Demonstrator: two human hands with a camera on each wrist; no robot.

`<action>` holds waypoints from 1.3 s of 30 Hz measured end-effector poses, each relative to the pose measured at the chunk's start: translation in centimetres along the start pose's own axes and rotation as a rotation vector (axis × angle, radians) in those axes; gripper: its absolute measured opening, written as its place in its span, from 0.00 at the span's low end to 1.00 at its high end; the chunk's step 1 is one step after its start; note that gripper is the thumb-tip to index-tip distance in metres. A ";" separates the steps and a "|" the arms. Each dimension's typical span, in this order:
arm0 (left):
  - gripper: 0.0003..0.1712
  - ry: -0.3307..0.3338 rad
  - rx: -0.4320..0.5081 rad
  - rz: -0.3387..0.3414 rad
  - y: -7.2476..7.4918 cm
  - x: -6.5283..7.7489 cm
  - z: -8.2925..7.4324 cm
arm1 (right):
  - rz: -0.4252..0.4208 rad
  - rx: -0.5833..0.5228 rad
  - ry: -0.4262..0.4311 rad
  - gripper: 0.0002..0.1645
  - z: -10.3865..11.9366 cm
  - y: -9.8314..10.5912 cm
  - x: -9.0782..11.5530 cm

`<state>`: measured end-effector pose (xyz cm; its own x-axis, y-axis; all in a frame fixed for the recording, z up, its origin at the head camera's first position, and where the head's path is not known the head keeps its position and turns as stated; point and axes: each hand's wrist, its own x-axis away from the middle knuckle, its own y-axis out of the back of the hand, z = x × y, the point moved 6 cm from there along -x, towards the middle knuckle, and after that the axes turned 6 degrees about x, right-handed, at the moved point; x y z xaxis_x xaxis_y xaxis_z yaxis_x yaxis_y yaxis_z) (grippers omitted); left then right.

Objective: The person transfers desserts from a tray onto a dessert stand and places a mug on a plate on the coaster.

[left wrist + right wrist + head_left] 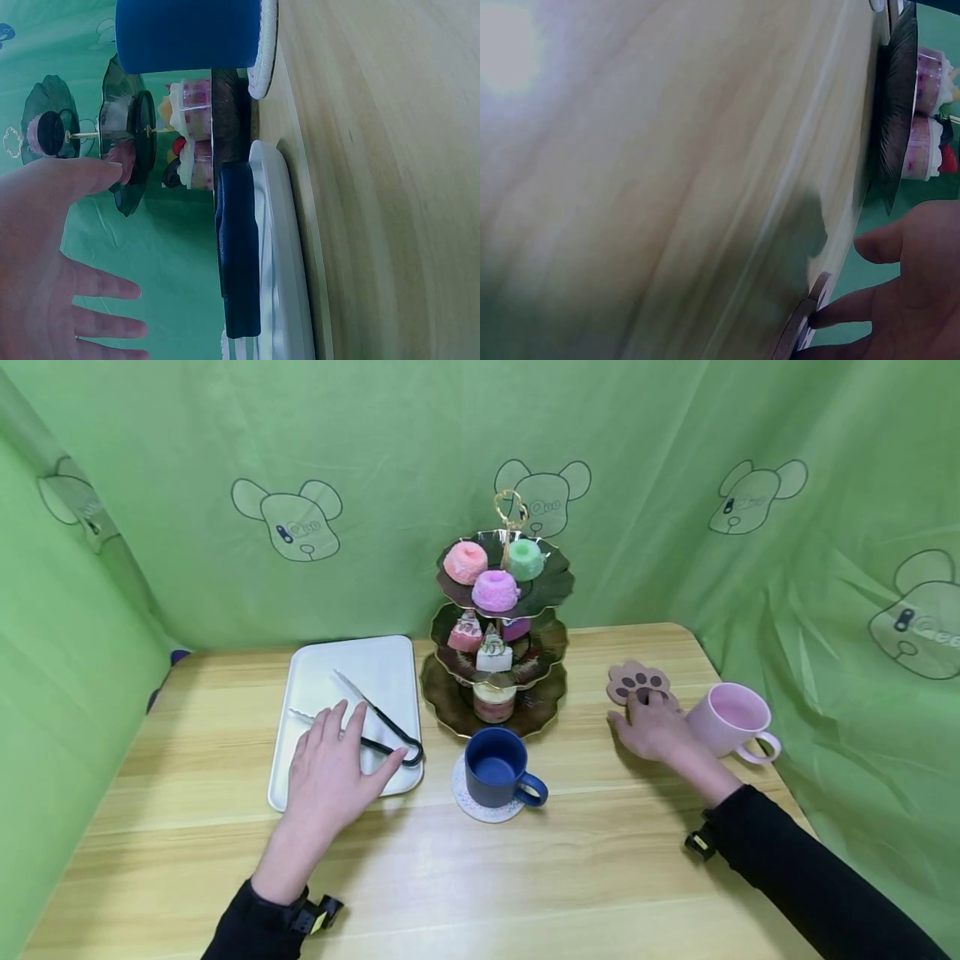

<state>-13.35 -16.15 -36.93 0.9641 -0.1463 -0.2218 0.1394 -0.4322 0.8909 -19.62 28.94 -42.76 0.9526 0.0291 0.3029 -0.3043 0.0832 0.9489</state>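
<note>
My left hand (330, 772) hovers over a white tray (375, 652), fingers spread and nothing held. Under it, black-handled tongs (390, 724) lie across the tray; the hand hides part of one arm. In the left wrist view, the thumb and fingers stand apart from the dark tong handle (240, 255). On the table's right side, my right hand (652, 727) touches a brown paw-shaped coaster (624, 678) with its fingertips. The right wrist view shows its thumb apart from the coaster (791, 334). Beside that wrist stands a pink mug (712, 727), handle toward the right.
A three-tier stand (442, 697) at the back centre holds several toy cakes, with a pink cake (465, 562) on top. In front of it, a blue mug (491, 785) sits on a round white coaster (480, 816). Green curtain (405, 435) hangs behind the table.
</note>
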 end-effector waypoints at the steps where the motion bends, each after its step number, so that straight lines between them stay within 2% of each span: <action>1: 0.53 -0.001 -0.001 0.001 0.0 0.0 0.0 | -0.005 0.013 0.004 0.47 0.0 0.0 0.1; 7: 0.54 -0.002 -0.001 0.008 0.0 0.0 -0.2 | -0.059 0.081 0.054 0.43 1.6 -0.7 2.1; 19: 0.54 0.003 -0.010 0.022 0.2 -0.1 -0.1 | -0.227 0.165 0.140 0.39 6.8 -2.2 7.4; 25: 0.54 0.008 -0.015 0.034 0.1 0.2 0.0 | -0.270 0.196 0.199 0.35 8.4 -2.6 9.4; 33: 0.54 0.016 -0.019 0.033 0.1 0.2 0.2 | -0.307 0.180 0.226 0.33 9.1 -2.6 10.3; 39: 0.55 0.015 -0.021 0.027 0.1 0.3 0.5 | -0.323 0.072 0.238 0.31 8.0 -2.0 10.5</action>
<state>-13.11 -16.62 -37.14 0.9709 -0.1438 -0.1916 0.1180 -0.4092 0.9048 -8.98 21.09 -40.73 0.9693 0.2438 -0.0330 0.0200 0.0558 0.9982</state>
